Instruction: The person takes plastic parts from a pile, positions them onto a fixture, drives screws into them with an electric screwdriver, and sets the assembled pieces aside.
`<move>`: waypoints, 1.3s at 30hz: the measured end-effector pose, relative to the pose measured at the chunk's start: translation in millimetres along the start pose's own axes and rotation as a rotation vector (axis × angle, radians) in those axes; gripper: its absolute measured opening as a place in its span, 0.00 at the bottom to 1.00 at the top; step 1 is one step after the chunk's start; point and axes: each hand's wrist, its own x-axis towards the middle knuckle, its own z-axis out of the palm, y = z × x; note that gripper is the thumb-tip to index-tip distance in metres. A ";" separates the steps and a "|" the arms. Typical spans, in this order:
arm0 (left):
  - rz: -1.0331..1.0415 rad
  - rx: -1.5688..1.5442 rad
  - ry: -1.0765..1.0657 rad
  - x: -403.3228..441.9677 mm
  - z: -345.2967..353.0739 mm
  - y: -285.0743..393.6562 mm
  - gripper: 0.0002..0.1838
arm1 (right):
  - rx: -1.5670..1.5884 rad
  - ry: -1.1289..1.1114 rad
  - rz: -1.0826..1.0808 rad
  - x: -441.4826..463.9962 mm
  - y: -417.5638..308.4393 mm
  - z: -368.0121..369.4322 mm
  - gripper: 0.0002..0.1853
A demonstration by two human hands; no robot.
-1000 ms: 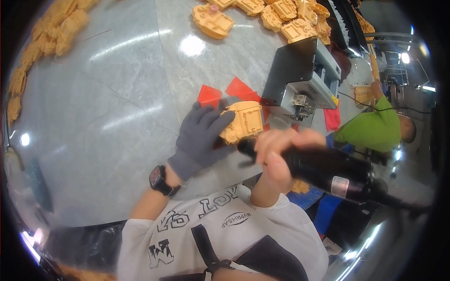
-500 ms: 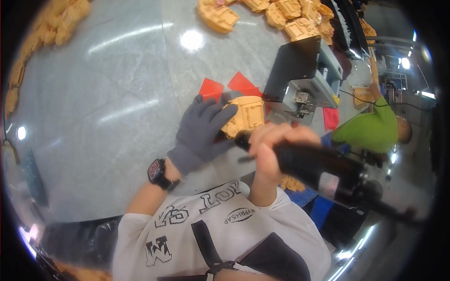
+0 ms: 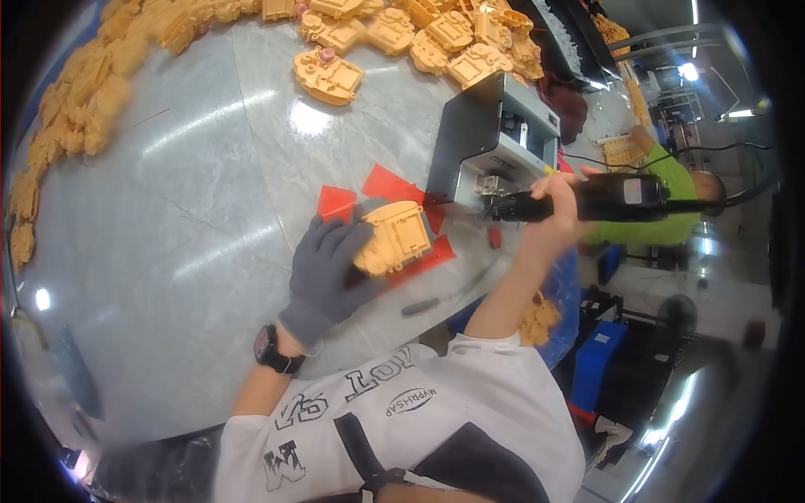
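My left hand (image 3: pixel 329 272), in a grey glove, is closed on the left side of a yellow-orange plastic housing (image 3: pixel 401 237), which is tilted above red pieces (image 3: pixel 386 184) on the table. My bare right hand (image 3: pixel 558 205) is wrapped round a black electric screwdriver (image 3: pixel 616 197), held nearly level. The screwdriver's front end is at the small metal outlet of a black-and-grey box-shaped machine (image 3: pixel 465 138), probably a screw feeder. Whether its tip touches the outlet, I cannot tell.
More yellow housings (image 3: pixel 474 63) are heaped along the table's far edge and left side, with one housing (image 3: pixel 329 77) lying apart. A dark slim object (image 3: pixel 421 307) lies near the front edge of the grey table (image 3: pixel 210 168). A co-worker in a green shirt (image 3: pixel 671 180) is at the right.
My right hand has moved the screwdriver away from the housing, up and right to the machine's front. My left hand still holds the housing. The whole view has shifted.
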 end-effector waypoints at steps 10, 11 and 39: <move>-0.028 0.002 0.028 -0.9 -2.1 -1.9 0.40 | 0.410 -0.451 0.001 -67.6 -32.2 37.5 0.25; -0.025 0.003 0.032 -0.7 -0.9 -2.4 0.40 | 0.393 -0.421 0.015 -69.8 -30.7 49.7 0.25; -0.063 -0.046 0.044 0.4 -4.0 -5.8 0.42 | 0.109 -0.513 0.146 -68.4 -4.9 93.8 0.20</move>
